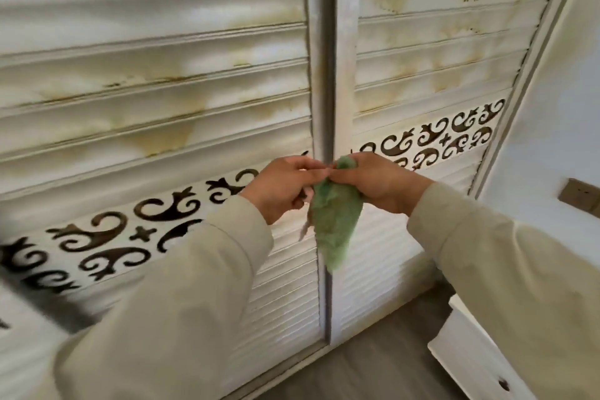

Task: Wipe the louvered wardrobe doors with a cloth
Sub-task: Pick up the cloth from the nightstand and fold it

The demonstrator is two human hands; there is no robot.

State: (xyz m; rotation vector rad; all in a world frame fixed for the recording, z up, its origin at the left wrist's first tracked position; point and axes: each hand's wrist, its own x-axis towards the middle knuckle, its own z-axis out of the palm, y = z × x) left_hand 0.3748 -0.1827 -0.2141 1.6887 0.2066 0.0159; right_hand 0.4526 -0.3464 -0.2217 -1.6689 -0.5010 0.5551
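Stained louvered doors [156,75]; seemingly pinched cloth [336,221].

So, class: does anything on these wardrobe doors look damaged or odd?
Yes. Yellow-brown stains blotch the upper louvered slats of both doors, like dried water marks. The lower slats look clean. Both hands hold the green cloth.

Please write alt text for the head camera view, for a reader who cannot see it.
Two hands, left and right, pinch the top of a green cloth that hangs in front of the seam between two white louvered wardrobe doors. The slats carry yellowish-brown stains, and a band of dark scrollwork cut-outs crosses both doors.
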